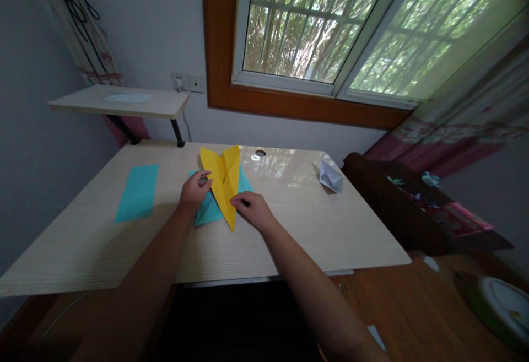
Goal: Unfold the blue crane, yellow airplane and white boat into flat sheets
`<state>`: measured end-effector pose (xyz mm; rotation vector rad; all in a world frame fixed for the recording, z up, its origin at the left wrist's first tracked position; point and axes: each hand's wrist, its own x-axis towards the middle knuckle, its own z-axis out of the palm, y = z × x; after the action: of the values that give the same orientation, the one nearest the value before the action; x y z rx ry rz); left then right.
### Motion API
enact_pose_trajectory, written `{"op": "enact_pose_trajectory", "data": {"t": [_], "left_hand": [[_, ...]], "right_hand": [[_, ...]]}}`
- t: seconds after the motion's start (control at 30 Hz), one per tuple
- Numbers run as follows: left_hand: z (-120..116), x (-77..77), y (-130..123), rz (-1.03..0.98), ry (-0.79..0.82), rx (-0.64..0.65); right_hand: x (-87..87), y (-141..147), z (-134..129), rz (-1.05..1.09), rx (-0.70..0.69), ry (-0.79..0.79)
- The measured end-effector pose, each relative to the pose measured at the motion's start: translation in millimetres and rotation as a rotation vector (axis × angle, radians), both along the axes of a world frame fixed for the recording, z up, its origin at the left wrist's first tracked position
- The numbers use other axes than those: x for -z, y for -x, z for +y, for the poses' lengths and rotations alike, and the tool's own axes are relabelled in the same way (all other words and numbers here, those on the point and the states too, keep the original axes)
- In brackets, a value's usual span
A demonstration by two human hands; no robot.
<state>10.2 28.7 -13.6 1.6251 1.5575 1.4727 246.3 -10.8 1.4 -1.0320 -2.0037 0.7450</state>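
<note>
A folded yellow paper airplane (225,179) lies tilted between my hands, its pointed end toward me and its wide end toward the wall. My left hand (195,190) pinches its left edge between thumb and fingers. On the right edge, lower down near the point, my right hand (253,209) is closed with its fingertips on the paper. Under the airplane is a turquoise piece of paper (209,211) with visible folds, partly covered by the yellow paper and my left hand.
A flat turquoise sheet (138,192) lies on the desk (318,230) at the left. A folded white paper (330,177) is near the right edge. A raised shelf (119,101) stands at the back left, and a cable hole (260,154) is by the back edge.
</note>
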Motion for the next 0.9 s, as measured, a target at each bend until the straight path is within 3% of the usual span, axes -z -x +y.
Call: {"op": "enact_pose_trajectory", "data": {"t": [0.33,0.53,0.63,0.8,0.9], "left_hand": [[-8.7,-18.8,-6.9,0.122,-0.057,0.038],[-6.0,-10.4,-7.2,0.215,-0.098,0.062],[-4.0,-4.2,-6.8,0.355,-0.155,0.030],[-5.5,-3.6,-9.8,0.632,-0.214,-0.019],[-8.3,-8.1,-13.0,0.758,-0.161,0.114]], "right_hand": [[-7.4,-1.4,-2.6,-0.056,-0.058,-0.026],[-4.8,0.6,-2.7,-0.209,-0.063,-0.131],[-5.6,-1.7,-2.0,-0.309,-0.052,-0.219],[-22.2,-14.9,20.4,-0.486,-0.164,-0.316],[-35.8,-18.1,45.0,-0.630,-0.243,-0.312]]}}
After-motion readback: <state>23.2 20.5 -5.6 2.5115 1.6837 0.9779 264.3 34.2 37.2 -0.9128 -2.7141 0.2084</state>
